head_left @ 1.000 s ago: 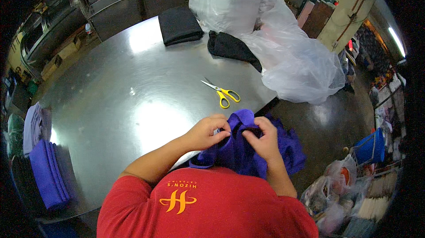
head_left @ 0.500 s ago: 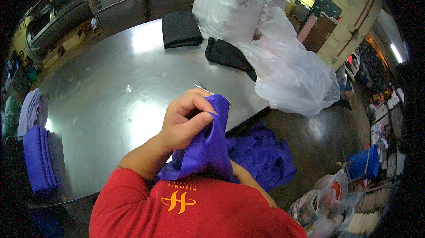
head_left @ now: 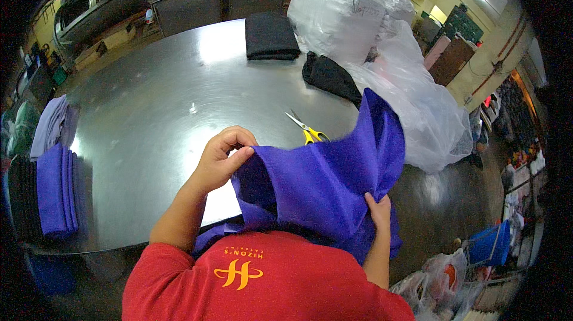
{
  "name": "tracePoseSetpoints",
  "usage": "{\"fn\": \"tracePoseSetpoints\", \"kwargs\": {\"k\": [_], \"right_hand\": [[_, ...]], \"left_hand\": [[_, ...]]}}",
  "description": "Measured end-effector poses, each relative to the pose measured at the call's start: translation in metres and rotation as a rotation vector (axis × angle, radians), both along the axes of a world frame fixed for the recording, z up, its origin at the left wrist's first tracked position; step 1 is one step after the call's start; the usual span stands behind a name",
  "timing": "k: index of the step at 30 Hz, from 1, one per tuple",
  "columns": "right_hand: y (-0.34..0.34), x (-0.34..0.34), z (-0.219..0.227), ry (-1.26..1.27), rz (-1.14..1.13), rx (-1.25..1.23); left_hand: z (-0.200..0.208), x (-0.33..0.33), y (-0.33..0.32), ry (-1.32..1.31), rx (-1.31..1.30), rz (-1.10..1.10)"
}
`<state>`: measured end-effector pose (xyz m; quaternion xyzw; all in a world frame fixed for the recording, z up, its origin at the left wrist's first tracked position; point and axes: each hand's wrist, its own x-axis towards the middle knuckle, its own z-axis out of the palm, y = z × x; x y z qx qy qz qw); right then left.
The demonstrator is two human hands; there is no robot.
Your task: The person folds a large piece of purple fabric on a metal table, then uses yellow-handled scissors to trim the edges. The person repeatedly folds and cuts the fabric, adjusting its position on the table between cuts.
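A purple cloth (head_left: 316, 181) is stretched between my two hands, in front of my red shirt. My left hand (head_left: 224, 157) pinches its upper left edge between thumb and fingers. Lower down on the right, my right hand (head_left: 378, 209) grips the cloth, its thumb on top and the other fingers partly hidden behind. One flap of the cloth stands up above the right hand. Just beyond the cloth's upper edge, yellow-handled scissors (head_left: 310, 132) lie on the metal table (head_left: 143, 136), their handles partly covered. Under the cloth, by my left forearm, a white sheet (head_left: 222, 204) shows.
Folded purple cloths (head_left: 55, 193) and grey-lavender cloths (head_left: 52, 124) are stacked at the table's left edge. Toward the back lie a folded black cloth (head_left: 271, 36) and a crumpled black one (head_left: 331, 77). A large plastic-wrapped white bundle (head_left: 337, 14) stands behind them. A blue bin (head_left: 489, 243) is at right.
My hands have moved apart, left hand leftward and right hand out to the right, spreading the bunched purple cloth. The scissors are now more exposed. The view has shifted slightly.
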<state>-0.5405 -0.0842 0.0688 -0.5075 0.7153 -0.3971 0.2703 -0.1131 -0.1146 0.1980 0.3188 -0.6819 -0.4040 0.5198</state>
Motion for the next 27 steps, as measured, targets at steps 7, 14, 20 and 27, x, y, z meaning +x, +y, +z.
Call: {"fn": "tracePoseSetpoints", "kwargs": {"k": [7,14,20,27], "right_hand": [[-0.019,0.103,0.060,-0.280,0.412,-0.028],[-0.019,0.196,0.119,-0.341,1.165,-0.095],[-0.041,0.233,0.105,-0.187,1.422,0.195],[-0.108,0.249,0.070,-0.058,1.298,0.073]], "left_hand": [[-0.020,-0.025,0.004,-0.232,-0.083,-0.155],[-0.014,-0.022,0.003,-0.133,-0.189,-0.349],[-0.044,0.043,0.009,-0.367,0.186,-0.348],[-0.116,0.127,0.020,-0.436,0.714,0.227]]}}
